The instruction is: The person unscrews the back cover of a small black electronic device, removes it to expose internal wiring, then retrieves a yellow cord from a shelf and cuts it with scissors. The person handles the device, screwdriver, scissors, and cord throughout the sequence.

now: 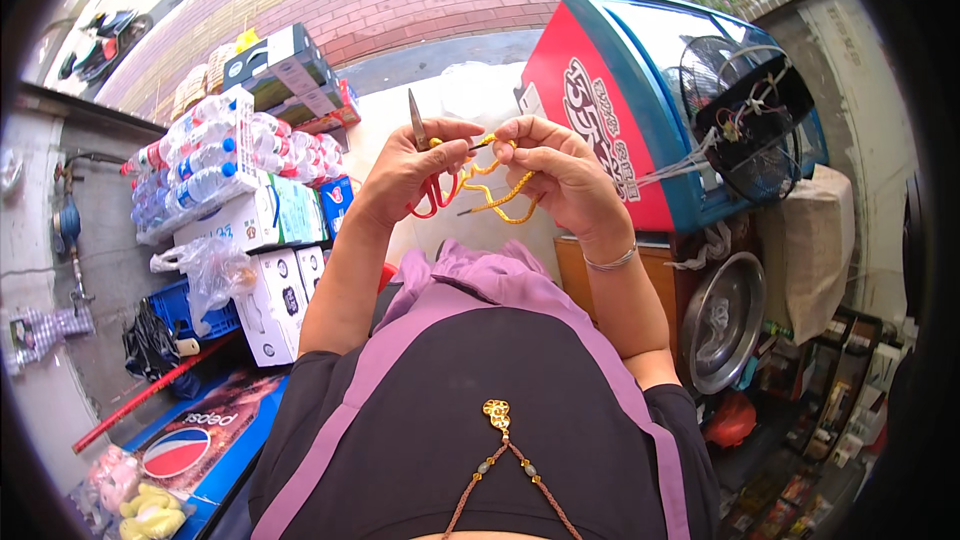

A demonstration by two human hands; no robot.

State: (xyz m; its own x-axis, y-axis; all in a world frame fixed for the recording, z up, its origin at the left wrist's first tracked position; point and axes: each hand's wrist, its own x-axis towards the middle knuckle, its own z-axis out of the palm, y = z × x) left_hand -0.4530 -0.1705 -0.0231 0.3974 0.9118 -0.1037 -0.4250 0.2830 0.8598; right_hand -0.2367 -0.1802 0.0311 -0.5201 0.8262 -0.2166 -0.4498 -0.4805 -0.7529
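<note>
Both hands are raised in front of my chest, their fingertips close together. My left hand [405, 172] is closed round a pair of scissors with red handles [436, 198], the pointed blades sticking up past the thumb. Its thumb and forefinger also pinch one part of a yellow braided cord [520, 219]. In my right hand [568, 172], thumb and forefinger pinch the same cord, which hangs in loose loops between the hands. One dark-tipped cord end points left below the loops. The exact spot under the fingertips is hidden.
Packs of water bottles [205, 165] are stacked on cartons [272, 305] at the left. A red and teal chest freezer [600, 100] stands at the right, with a fan [745, 110] against it. Nearer right is a round metal tray [722, 325]. Brick paving lies beyond.
</note>
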